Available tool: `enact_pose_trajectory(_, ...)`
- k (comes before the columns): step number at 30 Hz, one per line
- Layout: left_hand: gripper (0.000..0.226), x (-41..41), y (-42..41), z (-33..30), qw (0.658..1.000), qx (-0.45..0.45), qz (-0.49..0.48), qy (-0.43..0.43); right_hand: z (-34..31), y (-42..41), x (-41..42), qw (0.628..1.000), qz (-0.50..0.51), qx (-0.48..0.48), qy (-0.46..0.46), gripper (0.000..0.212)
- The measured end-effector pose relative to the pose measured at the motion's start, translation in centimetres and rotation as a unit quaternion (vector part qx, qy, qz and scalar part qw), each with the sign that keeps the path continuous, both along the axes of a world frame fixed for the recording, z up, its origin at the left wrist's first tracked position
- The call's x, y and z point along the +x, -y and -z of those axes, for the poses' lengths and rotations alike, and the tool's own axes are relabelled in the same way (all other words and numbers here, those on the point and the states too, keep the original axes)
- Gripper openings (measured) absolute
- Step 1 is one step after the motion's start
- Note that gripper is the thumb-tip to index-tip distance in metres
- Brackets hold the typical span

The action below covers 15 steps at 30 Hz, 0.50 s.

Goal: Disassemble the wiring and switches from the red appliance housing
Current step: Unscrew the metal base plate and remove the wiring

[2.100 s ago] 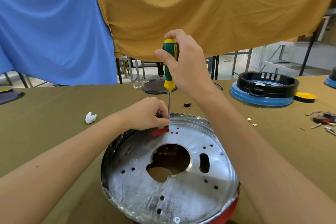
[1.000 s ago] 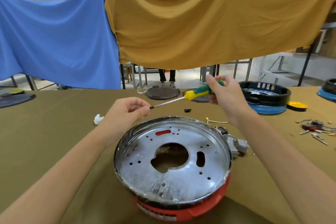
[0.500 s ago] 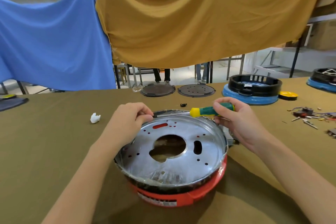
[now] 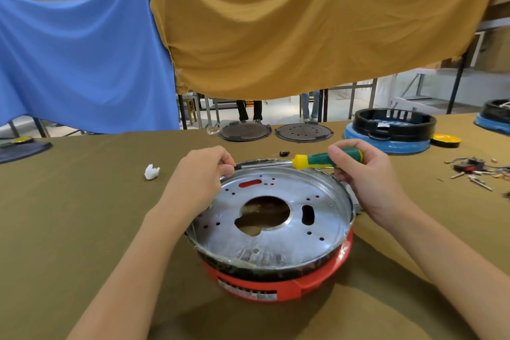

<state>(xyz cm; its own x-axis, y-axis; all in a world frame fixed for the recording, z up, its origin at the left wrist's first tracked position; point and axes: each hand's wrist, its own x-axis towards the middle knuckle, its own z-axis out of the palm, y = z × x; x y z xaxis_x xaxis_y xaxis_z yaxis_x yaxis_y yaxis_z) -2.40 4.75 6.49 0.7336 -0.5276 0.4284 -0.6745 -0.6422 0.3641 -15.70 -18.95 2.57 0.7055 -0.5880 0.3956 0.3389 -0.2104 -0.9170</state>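
Two dark round plates (image 4: 245, 132) lie beyond red housing (image 4: 278, 281), screwdriver (image 4: 317, 161) between.

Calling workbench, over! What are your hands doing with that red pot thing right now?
Right hand grips screwdriver handle. Left hand pinches its tip. Red housing on table, metal plate untouched. Nothing blocking.

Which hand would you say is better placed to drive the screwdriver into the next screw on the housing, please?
Probably the right hand: it already grips the screwdriver by its handle, above the housing's far rim. The left hand only pinches the shaft's tip end, suited to guiding.
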Motion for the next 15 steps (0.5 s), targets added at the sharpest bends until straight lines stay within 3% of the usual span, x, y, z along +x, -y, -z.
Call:
enact_pose_trajectory(3, 0.012, 0.06, -0.04, 0.07, 1.0, -0.013, -0.012, 0.01, -0.14, 0.19, -0.09, 0.998, -0.051, 0.026, 0.016, 0.013)
enact_pose_trajectory(7, 0.013, 0.1, 0.05, 0.19, 0.999, -0.019, -0.01, 0.029, 0.17, 0.1, 0.24, 1.0, 0.013, 0.019, -0.001, 0.03)
enact_pose_trajectory(10, 0.013, 0.21, 0.02, 0.24, 0.999, -0.035, -0.015, 0.035, 0.28, 0.22, 0.32, 0.999, -0.019, 0.031, 0.011, 0.012)
enact_pose_trajectory(15, 0.012, 0.35, -0.24, 0.39, 0.997, -0.063, 0.024, 0.038, 0.18, 0.21, 0.19, 0.998, -0.032, 0.049, 0.019, 0.012)
